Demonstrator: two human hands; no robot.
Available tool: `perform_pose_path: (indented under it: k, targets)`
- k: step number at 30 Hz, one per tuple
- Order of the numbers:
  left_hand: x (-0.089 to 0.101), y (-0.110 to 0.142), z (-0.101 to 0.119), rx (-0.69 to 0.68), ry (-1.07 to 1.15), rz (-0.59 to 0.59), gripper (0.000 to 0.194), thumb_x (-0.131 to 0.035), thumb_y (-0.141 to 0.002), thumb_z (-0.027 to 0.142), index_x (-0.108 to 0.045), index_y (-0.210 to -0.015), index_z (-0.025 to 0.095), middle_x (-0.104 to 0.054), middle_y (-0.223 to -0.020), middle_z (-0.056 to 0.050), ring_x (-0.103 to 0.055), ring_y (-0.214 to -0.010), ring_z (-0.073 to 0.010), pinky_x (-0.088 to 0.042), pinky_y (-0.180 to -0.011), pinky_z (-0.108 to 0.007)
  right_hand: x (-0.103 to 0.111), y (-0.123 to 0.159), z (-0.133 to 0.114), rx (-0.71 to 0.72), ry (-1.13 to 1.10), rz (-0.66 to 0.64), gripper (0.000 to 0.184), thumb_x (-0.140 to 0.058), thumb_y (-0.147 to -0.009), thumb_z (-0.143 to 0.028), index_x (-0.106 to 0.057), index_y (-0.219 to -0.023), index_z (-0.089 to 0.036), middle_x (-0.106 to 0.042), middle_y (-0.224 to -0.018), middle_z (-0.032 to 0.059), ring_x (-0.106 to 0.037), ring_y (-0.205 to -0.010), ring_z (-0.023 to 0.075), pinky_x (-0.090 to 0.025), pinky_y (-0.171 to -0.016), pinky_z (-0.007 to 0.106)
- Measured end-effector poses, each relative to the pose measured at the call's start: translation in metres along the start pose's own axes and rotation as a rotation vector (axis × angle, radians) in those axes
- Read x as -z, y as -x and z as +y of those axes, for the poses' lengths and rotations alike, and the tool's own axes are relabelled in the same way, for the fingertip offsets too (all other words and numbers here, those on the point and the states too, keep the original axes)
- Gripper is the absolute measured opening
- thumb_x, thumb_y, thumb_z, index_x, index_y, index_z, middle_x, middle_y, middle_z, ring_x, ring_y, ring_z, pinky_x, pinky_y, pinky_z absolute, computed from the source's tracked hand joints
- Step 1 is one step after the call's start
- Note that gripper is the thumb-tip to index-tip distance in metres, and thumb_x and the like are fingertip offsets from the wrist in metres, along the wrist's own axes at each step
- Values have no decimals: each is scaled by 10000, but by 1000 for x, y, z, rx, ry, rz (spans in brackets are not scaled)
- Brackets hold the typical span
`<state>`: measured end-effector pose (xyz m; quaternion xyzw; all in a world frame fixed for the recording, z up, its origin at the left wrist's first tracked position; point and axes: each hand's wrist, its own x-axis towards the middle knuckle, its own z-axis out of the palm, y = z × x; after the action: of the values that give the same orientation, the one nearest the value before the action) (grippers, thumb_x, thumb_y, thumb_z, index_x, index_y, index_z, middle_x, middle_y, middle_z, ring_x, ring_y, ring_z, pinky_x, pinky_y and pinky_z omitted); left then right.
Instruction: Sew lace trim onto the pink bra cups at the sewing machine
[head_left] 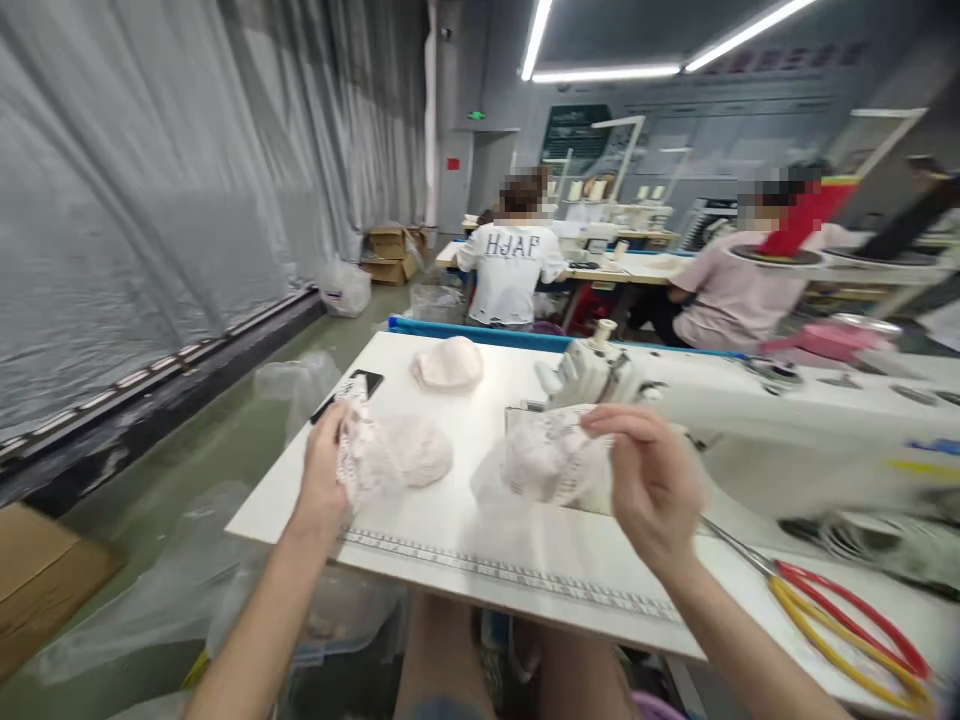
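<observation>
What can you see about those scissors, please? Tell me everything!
The scissors have slim, metal-looking blades and long looped handles, one red, one yellow. They lie on the white table beside the right forearm, blades pointing away and leftward, handles toward the near right. Nobody holds them. The blade tips are unclear.

We are in a sewing workshop. Our white bench [285,505] has a sewing machine [611,378] set at it, a printed ruler [510,576] along its front edge and large scissors [851,625] with red and yellow handles, and pieces of pale cloth [412,455] are at hand. Ahead of us, seated co-workers [514,265] face more benches with thread spools [589,190], under long tube lights [607,74]; cardboard boxes [390,258] sit on the floor.
</observation>
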<state>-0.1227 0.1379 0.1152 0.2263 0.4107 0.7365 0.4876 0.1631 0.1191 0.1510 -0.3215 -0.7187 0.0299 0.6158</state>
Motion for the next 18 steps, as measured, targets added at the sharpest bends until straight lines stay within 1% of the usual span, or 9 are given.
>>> perform_pose_path:
  k: [3,5,6,8,11,12,13,15,18]
  targets:
    - [-6,13,4,-95,-63,25,225,-683,-680,343,-581,-783,170,-569,-603,63,-517,-490,-77,-422,-521,-176,70,1,-2,-7,138,156,161,-459,-895,-124,-594,-890,-212,-598,-866,63,-582,-851,194,-445,-776,370]
    - [-19,22,0,-205,-212,-56,190,-657,-729,340,-561,-723,176,-527,-563,65,-471,-453,-67,-384,-469,-167,105,2,2,28,213,221,172,-478,-885,-104,-612,-876,-212,-596,-849,68,-582,-845,191,-438,-787,364]
    - [-28,27,-5,-254,-333,-150,194,-635,-757,342,-554,-702,175,-519,-561,57,-466,-455,-69,-373,-459,-167,116,3,6,55,241,192,185,-478,-882,-94,-618,-877,-214,-597,-852,69,-581,-850,188,-437,-790,359]
    - [-48,37,-22,-324,-663,-444,220,-573,-814,346,-560,-684,169,-538,-594,27,-492,-501,-87,-380,-475,-176,126,9,21,97,255,-51,200,-469,-884,-90,-620,-910,-220,-602,-887,72,-578,-883,187,-449,-776,340]
    - [-73,51,-58,-357,-1206,-1011,241,-501,-865,344,-614,-748,165,-603,-710,-16,-548,-607,-125,-420,-545,-212,116,22,51,80,185,-639,199,-444,-912,-142,-615,-974,-225,-610,-1018,85,-578,-968,196,-484,-771,324]
    - [-78,55,-71,-377,-1345,-1152,211,-521,-857,345,-637,-813,174,-625,-776,-25,-565,-639,-136,-428,-563,-224,111,26,59,59,159,-762,201,-433,-926,-168,-616,-986,-223,-609,-1068,90,-583,-989,198,-491,-787,324]
    - [-81,57,-83,-413,-1461,-1224,200,-535,-852,341,-648,-846,176,-632,-827,-37,-580,-673,-149,-436,-581,-236,107,30,64,36,134,-813,208,-420,-937,-190,-616,-1000,-220,-608,-1100,94,-591,-994,197,-498,-794,321]
    - [-83,61,-100,-464,-1586,-1260,188,-513,-873,283,-655,-941,181,-636,-900,-52,-604,-722,-162,-452,-602,-244,108,35,65,-35,89,-715,214,-406,-950,-217,-609,-1018,-221,-629,-1072,89,-616,-956,184,-510,-776,296]
    - [-85,65,-105,-565,-1546,-1188,241,-445,-905,194,-639,-1044,169,-648,-927,-69,-629,-761,-169,-480,-617,-251,136,47,43,-135,49,-429,176,-441,-942,-272,-614,-968,-250,-662,-850,50,-643,-768,165,-526,-647,264]
